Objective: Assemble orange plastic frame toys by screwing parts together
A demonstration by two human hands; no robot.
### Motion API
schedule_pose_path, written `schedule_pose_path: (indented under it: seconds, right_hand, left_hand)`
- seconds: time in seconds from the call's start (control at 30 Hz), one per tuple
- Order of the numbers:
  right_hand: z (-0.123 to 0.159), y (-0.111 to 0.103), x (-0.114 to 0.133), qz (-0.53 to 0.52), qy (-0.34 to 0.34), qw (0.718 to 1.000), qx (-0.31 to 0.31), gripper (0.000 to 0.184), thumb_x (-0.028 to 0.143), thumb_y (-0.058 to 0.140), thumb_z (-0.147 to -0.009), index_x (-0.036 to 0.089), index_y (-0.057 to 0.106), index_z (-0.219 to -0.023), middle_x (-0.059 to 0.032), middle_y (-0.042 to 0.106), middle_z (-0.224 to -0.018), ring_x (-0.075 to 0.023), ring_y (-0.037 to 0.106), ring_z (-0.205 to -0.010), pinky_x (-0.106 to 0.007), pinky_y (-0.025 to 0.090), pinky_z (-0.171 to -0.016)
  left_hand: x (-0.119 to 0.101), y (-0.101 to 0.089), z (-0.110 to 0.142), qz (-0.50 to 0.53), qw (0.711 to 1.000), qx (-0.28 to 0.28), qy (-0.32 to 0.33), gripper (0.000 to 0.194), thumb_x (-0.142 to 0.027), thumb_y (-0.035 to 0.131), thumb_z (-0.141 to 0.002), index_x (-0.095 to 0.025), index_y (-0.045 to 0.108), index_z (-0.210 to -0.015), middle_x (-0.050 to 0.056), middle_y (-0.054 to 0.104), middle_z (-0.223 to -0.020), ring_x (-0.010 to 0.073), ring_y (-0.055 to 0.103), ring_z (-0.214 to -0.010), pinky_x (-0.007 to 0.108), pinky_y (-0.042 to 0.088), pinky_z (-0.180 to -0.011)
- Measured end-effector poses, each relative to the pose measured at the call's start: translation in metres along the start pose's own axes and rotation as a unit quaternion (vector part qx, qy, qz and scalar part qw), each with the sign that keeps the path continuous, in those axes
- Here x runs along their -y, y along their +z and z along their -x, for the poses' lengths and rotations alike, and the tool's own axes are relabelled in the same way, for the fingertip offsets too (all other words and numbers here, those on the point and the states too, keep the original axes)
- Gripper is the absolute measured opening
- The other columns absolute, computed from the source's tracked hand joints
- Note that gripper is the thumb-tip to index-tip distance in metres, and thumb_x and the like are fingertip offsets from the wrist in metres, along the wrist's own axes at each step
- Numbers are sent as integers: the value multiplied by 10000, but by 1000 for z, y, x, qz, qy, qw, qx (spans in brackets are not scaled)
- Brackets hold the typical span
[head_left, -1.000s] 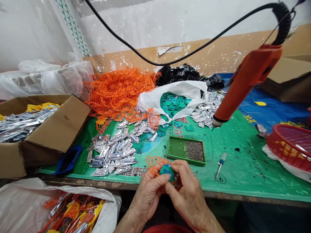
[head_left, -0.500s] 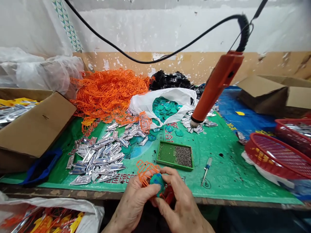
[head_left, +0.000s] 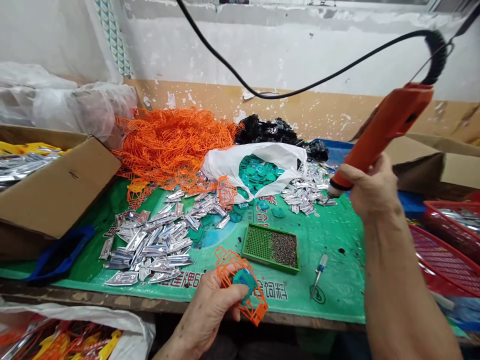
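Above the near edge of the glossy green mat (head_left: 330, 290), the left hand (head_left: 210, 310) grips a spindly orange plastic lattice frame (head_left: 228, 265) and a teal plastic tag (head_left: 243, 282) in curled fingers, while the right hand (head_left: 371, 190) closes its fingers around a smooth orange power screwdriver (head_left: 386, 125), hanging from a coiled black cord (head_left: 437, 55).

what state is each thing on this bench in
left hand, holding orange plastic lattice frame and teal plastic piece
right hand, raised, gripping orange corded handheld tool
white plastic bag, open, full of teal pieces
green perforated tray, flat, dark grains on one half
blue-handled screwdriver, lying flat
brown cardboard box, open
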State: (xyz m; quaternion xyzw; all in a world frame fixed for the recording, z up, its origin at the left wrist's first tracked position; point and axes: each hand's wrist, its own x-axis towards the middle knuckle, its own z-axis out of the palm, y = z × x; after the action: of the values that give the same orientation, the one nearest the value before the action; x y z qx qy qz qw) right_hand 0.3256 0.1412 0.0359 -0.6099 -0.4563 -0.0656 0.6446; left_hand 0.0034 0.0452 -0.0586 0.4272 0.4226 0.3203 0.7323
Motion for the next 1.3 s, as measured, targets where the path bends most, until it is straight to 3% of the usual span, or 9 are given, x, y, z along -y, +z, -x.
schedule_pose_path:
  seconds: [0.13,0.23,0.37,0.53,0.77,1.13,1.3]
  right_hand:
    - [-6,22,15,-131,122,977,116,281,196,677,-697,158,548,-943,-24,608,-822,-116,631,-645,-338,503,-630]
    - [3,30,37,-187,182,948,180,259,138,689,-635,165,556,-856,26,566,-721,-107,611,-563,-350,503,-611]
    - [22,47,66,-277,195,911,234,327,151,695,-591,155,583,-898,55,547,-633,-115,597,-521,-340,485,-566]
    - [58,76,75,-343,181,897,215,396,171,698,-516,161,603,-900,52,570,-574,-116,534,-467,-291,443,-477]
    - [100,98,55,-295,196,917,182,143,203,666,-538,180,558,-627,31,549,-549,-124,509,-474,-313,445,-492]
    - [113,104,42,-276,195,926,168,211,219,681,-557,157,610,-746,34,567,-610,-130,529,-520,-306,461,-524]
    - [115,106,38,-278,190,926,170,115,210,681,-568,157,597,-624,32,547,-580,-123,515,-502,-302,448,-511]
  left_hand:
    - [2,-3,-5,-6,1000,-2,-13,231,-275,656,-682,-121,667,-854,0,559,-621,76,440,-477,167,365,-412]
    - [4,-4,-8,-13,1000,-2,-25,277,-278,648,-691,-116,668,-915,-2,564,-615,70,431,-451,172,364,-408]
    - [4,-5,-11,-11,999,-6,-29,270,-276,645,-701,-132,662,-928,1,578,-639,77,456,-473,170,374,-418]
    - [2,-5,-13,6,999,-22,-34,171,-280,666,-659,-139,622,-745,11,581,-638,80,464,-487,171,377,-415]
    - [3,-6,-14,11,999,-16,-35,214,-288,653,-658,-135,632,-806,16,590,-661,90,475,-504,171,375,-407]
    - [5,-3,-20,30,999,-10,-35,226,-290,671,-656,-130,659,-815,20,564,-648,87,444,-504,157,361,-381]
    - [4,-3,-19,10,999,-1,-33,272,-302,651,-681,-126,667,-888,25,580,-666,88,437,-505,166,360,-398]
